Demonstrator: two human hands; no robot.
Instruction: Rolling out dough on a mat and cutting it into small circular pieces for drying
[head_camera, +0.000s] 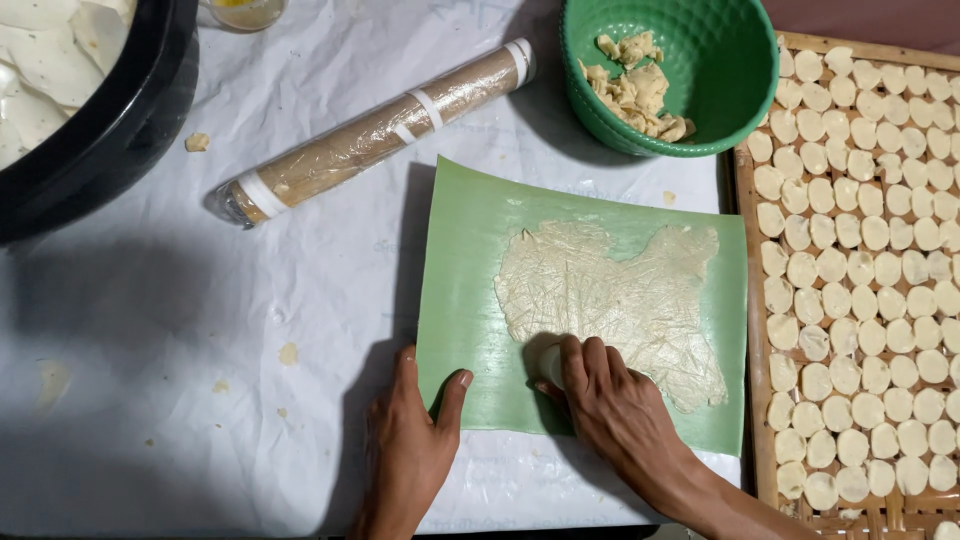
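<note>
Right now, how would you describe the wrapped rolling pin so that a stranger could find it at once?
Start at the white sheet covering the table. Between the big black basin at the upper left and the green plastic bowl of dough scraps, a long brown cylinder wrapped in clear film lies diagonally. It is the only rod-shaped thing, with pale bands around it.

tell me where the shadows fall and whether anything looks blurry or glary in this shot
Head view: sharp throughout. Light comes from the upper right, so the green plastic bowl and the film-wrapped rolling pin cast soft shadows to the lower left. The left hand darkens the white paper table cover beside the green sheet. Faint glare on the pin's wrap; the left side is dimmer.
</note>
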